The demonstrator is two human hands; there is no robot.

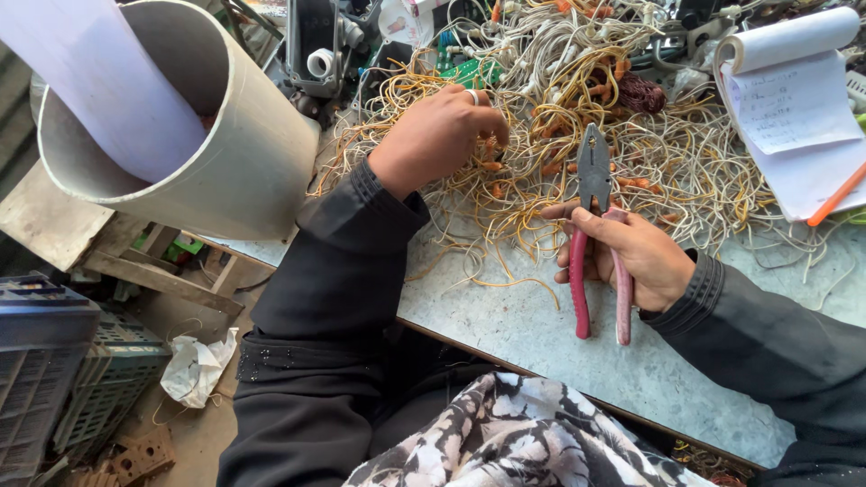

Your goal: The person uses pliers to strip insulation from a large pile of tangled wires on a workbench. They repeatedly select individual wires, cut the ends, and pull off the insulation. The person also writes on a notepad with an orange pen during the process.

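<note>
My right hand (637, 254) grips a pair of pliers (594, 171) with red and pink handles, jaws pointing away from me over a tangled heap of yellow and white wires (631, 117). My left hand (435, 135), with a ring on one finger, reaches into the left part of the heap and pinches some wires with small orange pieces. Both arms are in dark sleeves. The heap lies on a grey table (505, 316).
A wide grey pipe (244, 153) with a pale sheet inside stands at the table's left end. An open notepad (794, 117) with an orange pen (837, 195) lies at the right. Green circuit boards and parts sit behind the wires. Crates (54, 379) rest on the floor, left.
</note>
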